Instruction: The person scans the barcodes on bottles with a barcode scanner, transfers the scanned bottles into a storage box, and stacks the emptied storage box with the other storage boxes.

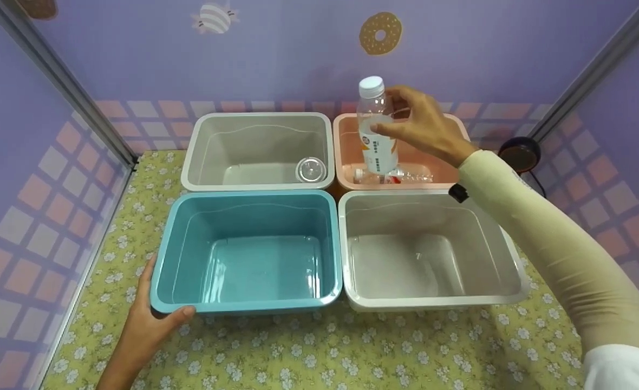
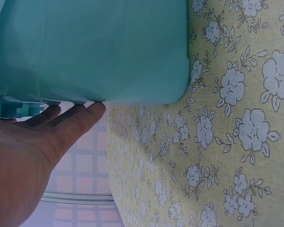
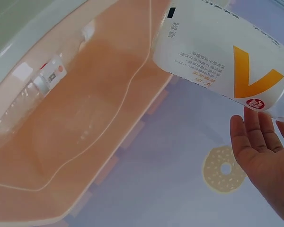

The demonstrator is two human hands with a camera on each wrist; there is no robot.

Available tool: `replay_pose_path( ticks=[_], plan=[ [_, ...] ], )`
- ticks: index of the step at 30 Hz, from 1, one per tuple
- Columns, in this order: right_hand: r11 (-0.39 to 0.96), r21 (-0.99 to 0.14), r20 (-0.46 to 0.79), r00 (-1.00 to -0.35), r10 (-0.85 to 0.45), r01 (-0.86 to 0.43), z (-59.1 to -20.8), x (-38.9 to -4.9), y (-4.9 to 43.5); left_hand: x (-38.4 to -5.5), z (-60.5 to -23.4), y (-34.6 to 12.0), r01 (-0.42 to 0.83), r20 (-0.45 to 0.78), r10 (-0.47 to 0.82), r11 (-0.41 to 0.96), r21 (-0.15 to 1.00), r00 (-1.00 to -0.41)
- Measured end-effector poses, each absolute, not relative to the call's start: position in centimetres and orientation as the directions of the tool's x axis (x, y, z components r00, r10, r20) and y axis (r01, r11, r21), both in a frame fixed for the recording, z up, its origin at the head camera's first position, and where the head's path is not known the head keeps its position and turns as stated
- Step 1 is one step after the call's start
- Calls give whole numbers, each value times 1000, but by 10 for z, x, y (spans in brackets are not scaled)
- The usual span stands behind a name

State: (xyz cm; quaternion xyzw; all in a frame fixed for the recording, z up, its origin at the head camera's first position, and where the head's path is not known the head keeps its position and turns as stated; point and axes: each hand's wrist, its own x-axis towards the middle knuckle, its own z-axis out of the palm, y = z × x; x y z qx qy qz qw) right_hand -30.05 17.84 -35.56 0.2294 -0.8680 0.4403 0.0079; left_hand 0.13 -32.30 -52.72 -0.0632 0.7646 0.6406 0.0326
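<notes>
My right hand (image 1: 425, 122) is up at the far right with a clear plastic bottle (image 1: 373, 127) between thumb and fingers, its white cap on top. The bottle hangs over the pink bin (image 1: 460, 132). In the right wrist view the bottle (image 3: 222, 52) slants, and fingertips are right at its shoulder, the thumb mostly hidden. My left hand (image 1: 149, 325) rests at the near left corner of the teal bin (image 1: 254, 306). Its thumb lies at the front rim; in the left wrist view, fairly straight fingers (image 2: 80, 120) lie along the bin's side.
Another clear plastic bottle (image 3: 38, 85) lies in the pink bin. At back left, a grey bin (image 1: 189, 157) holds a round clear plastic container (image 1: 311, 170). A second grey bin (image 1: 438, 300) stands at front right. A dark round object (image 1: 520, 154) stands behind my right forearm.
</notes>
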Motion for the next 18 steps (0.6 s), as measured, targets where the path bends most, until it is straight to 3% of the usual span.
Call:
replay_pose_path(
  ticks=[18],
  plan=[
    [449, -775, 253, -869, -426, -445, -358, -304, 151, 2, -527, -323, -135, -130, -41, 158, 978, -991]
  ],
)
